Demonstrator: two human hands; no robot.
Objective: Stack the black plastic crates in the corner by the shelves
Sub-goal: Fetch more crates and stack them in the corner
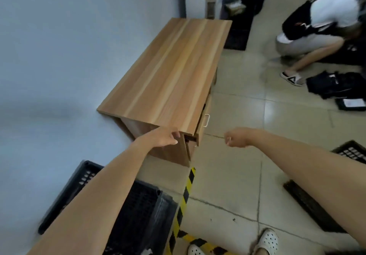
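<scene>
The floor (237,175) was pale glossy tile, with a plain blue-grey wall (59,46) on the left. A low wooden cabinet (170,72) stood against that wall, its drawer (204,116) with a white handle slightly open on the right side. A strip of yellow and black tape (185,197) ran across the tiles from the cabinet's near corner toward the wearer's white clogs (266,241).

The left hand (164,137) rested at the near corner of the cabinet top, fingers curled together against the edge; whether they truly gripped it could not be told. The right hand (235,137) hung in the air just right of that corner, touching nothing, its fingers loosely curled inward.

A black crate (138,205) sat on the floor by the wall, below the left forearm, partly hidden by it. Another black crate (352,151) showed at the right edge, and a dark flat grid piece (309,205) lay on the tiles below the right forearm. Farther off, a second person (320,22) crouched over dark bags (332,84).
</scene>
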